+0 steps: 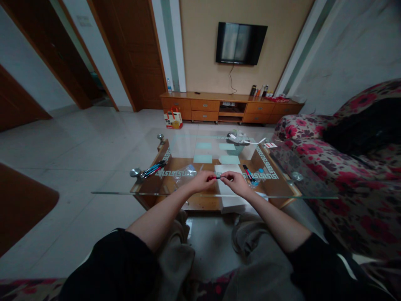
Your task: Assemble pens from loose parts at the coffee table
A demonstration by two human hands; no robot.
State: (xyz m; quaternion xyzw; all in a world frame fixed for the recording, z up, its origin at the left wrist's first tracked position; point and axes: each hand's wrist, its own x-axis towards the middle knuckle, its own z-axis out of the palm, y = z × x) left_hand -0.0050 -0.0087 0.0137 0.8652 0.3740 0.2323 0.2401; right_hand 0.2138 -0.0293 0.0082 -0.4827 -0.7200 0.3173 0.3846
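1. Because it is pinched from both ends, a slim pen (218,177) lies nearly level between the two hands, over the near part of the glass worktop (181,161); gripping it this way probably stops either end from turning or slipping freely.
2. The left hand (203,181) has its fingers closed on the red end, with thumb and forefinger seeming to do most of the holding.
3. The right hand (235,182) has its fingers drawn together on the dark opposite end, so just a short middle stretch shows. Whether the pen's parts are fully joined is too small to tell.
4. Both forearms reach in from the near side at similar slants, which likely keeps the pen centred and steady before the body.
5. Toward the left edge, a bunch of pens (153,169) lies beside a round metal fitting (135,172), pointing much the same way; bunching them probably keeps them from rolling about on smooth glass.
6. Just beyond the right hand lies a smaller group of red and dark pens (247,172), seemingly put there for easy reach.
7. Past the left forearm is a clear plastic bag (183,175); whether it rests on or under the glass, I cannot tell. A white box (233,204) sits beneath the glass, apparently stowed there.
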